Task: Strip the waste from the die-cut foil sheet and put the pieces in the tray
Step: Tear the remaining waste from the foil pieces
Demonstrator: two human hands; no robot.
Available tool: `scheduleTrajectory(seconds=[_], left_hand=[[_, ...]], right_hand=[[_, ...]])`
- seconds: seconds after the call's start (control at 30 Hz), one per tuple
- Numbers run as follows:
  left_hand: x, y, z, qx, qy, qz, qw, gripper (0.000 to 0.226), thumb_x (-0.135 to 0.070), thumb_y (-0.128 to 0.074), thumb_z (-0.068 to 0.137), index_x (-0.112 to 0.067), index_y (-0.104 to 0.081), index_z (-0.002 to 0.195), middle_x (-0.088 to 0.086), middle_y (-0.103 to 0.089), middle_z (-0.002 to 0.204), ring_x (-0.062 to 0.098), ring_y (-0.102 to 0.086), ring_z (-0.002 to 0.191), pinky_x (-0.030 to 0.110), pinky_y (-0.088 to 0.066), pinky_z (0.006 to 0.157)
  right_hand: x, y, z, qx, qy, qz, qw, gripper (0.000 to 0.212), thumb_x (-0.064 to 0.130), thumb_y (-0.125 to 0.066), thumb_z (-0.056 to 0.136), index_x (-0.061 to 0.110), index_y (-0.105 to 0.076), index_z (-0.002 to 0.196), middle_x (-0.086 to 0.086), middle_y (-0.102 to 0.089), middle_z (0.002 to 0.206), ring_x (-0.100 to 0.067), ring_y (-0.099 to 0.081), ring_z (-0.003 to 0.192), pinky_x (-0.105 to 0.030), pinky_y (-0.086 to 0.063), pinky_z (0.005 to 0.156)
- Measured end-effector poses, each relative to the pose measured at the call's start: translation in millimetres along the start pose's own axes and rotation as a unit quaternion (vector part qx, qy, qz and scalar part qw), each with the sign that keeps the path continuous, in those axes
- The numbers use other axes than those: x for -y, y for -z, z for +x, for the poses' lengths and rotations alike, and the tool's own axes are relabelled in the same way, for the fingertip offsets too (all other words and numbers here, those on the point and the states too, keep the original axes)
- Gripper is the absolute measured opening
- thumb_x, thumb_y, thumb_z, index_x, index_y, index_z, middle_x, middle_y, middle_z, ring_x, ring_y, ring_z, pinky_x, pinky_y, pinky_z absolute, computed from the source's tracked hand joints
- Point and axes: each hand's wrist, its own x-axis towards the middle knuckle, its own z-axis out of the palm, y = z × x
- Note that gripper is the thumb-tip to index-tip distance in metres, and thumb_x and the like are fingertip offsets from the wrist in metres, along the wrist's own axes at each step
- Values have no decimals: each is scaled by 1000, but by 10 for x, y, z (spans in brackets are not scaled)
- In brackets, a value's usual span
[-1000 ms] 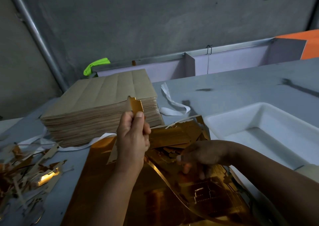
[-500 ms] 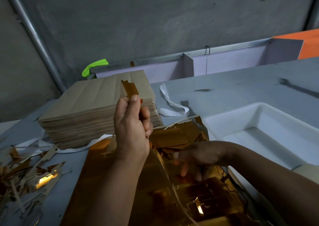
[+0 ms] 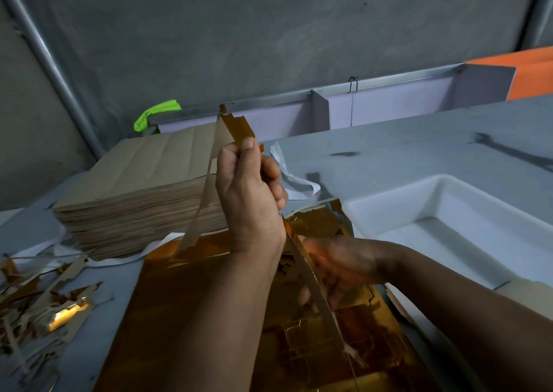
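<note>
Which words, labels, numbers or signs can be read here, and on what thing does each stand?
None can be read. The shiny gold die-cut foil sheet shows only cut outlines, no letters; the stack of plain brown paper sheets and the white plastic tray bear no print.
</note>
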Motion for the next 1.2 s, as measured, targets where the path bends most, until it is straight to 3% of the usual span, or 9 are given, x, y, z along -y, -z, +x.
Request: scheduleTrajectory(seconds=[0.07, 0.23, 0.47, 0.67, 0.87, 0.93, 1.0, 1.07, 1.2], left_hand=[[26, -15, -11, 0, 2, 0, 1000, 24, -18, -43, 104, -17, -50, 81, -4, -51, 54, 6, -36, 37, 16, -26, 35], [63, -8, -6, -6, 3, -3, 1000, 25, -17, -43, 104, -17, -49, 80, -4, -51, 54, 6, -36, 38, 16, -27, 35], [117, 54, 16, -14, -2, 3, 1000, 25, -17, -44, 103, -17, -49, 79, -4, -50, 53, 6, -36, 37, 16, -27, 35], [141, 40, 28, -14, -15, 4, 1000, 24, -17, -44, 103, -17, -50, 80, -4, -51, 54, 6, -36, 38, 16, -28, 35], [229, 15, 4, -6, -17, 29, 999, 25, -17, -42, 104, -16, -50, 80, -5, -51, 54, 7, -36, 36, 16, -27, 35], [248, 33, 3, -7, -19, 41, 999, 25, -17, -42, 104, -16, -49, 80, -5, -51, 53, 7, -35, 36, 16, -27, 35], [251, 67, 10, -4, -22, 62, 998, 25, -17, -42, 104, -16, -49, 80, -6, -51, 54, 7, -35, 36, 16, -27, 34], [245, 123, 24, 2, -25, 93, 995, 24, -18, -43, 104, -16, -49, 81, -7, -51, 54, 7, -35, 36, 17, -28, 34], [222, 292, 55, 12, -18, 178, 984, 22, -20, -44, 104, -14, -51, 83, -8, -53, 53, 5, -39, 40, 18, -32, 36]], right_hand=[[3, 6, -2, 5, 6, 13, 1000, 74, 68, -19, 96, 13, -62, 123, -27, -64, 122, -33, -65, 101, -44, -51, 93], [31, 8, -27, 25, 25, 39, 999, 63, 58, -21, 101, 15, -68, 101, -27, -64, 113, -36, -63, 102, -44, -50, 92], [57, 7, -61, 31, 35, 42, 998, 59, 48, -22, 103, 3, -59, 107, -27, -62, 116, -33, -64, 101, -40, -50, 90], [63, -6, -79, 39, 37, 45, 998, 52, 49, -31, 97, 7, -61, 104, -22, -66, 108, -34, -65, 98, -41, -50, 90], [56, 41, -96, 40, 58, 65, 995, 40, 36, -40, 92, 9, -68, 97, -15, -70, 95, -30, -67, 90, -41, -52, 89], [30, 66, -75, 25, 68, 73, 995, 35, 30, -43, 92, 14, -74, 90, -11, -71, 90, -25, -68, 85, -42, -52, 89], [40, 43, -69, 0, 86, 62, 994, 34, 27, -45, 89, 28, -76, 74, 5, -71, 78, -11, -67, 73, -33, -52, 78], [70, 16, -77, -33, 112, 17, 993, 32, 26, -48, 84, 36, -70, 62, 15, -61, 66, -3, -56, 62, -28, -43, 68], [22, 42, -37, -49, 123, 34, 991, 15, 14, -51, 93, 16, -63, 85, -12, -60, 89, -25, -57, 79, -31, -43, 68]])
